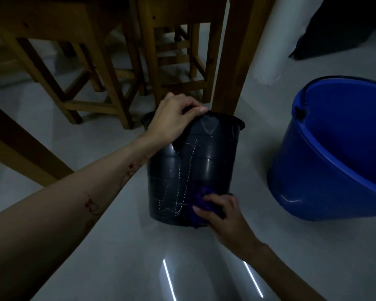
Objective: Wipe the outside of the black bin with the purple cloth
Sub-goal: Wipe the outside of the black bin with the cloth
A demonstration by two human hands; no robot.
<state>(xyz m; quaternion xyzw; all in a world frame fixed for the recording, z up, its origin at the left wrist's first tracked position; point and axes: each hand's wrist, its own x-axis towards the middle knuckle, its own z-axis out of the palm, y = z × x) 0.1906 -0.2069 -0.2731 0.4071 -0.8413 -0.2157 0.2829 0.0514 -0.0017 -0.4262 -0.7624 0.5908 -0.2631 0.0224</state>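
From the head camera, the black bin (193, 168) stands on the pale floor (117, 246) near the middle of the scene, just in front of a wooden table leg (232, 61), with a blue bucket (334, 148) well apart to its right and wooden stools (109, 68) farther back on the left.

My left hand (174, 118) grips the far-left part of the bin's rim, fingers curled over the edge and the thumb side down the outer wall. I judge this hold is there to keep the light bin from sliding or tipping while I rub it. That forearm reaches in long from the near left, wrist bent slightly down.

My right hand (221, 211) comes in from the near right, low against the bin's base. Its fingers are curled around the bunched purple cloth (201, 202), pressing it onto the lower right of the outer wall. Streaky marks show on the wall to the left of the cloth, so I judge that area is not yet wiped.
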